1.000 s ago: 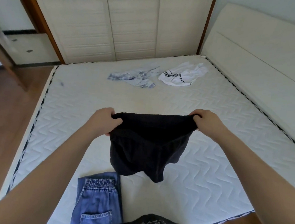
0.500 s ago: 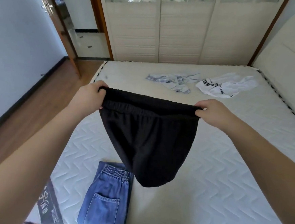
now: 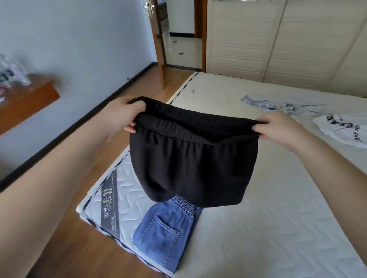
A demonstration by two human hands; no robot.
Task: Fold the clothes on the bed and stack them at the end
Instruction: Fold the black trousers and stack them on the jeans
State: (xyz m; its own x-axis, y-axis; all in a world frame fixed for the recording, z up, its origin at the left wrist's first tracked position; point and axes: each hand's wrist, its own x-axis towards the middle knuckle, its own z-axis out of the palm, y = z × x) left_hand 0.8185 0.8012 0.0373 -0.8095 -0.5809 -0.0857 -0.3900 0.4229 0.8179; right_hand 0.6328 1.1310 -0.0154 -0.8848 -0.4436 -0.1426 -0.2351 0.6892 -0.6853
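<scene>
Black shorts point(image 3: 189, 161) with an elastic waistband hang stretched in the air above the bed point(image 3: 269, 233). Folded blue jeans point(image 3: 164, 236) lie at its near corner. A crumpled pale blue garment point(image 3: 275, 104) and a white printed T-shirt point(image 3: 352, 128) lie farther up.

Two bare forearms, no sleeves, watch or rings; left hand point(image 3: 121, 114) and right hand point(image 3: 276, 128) ungloved
</scene>
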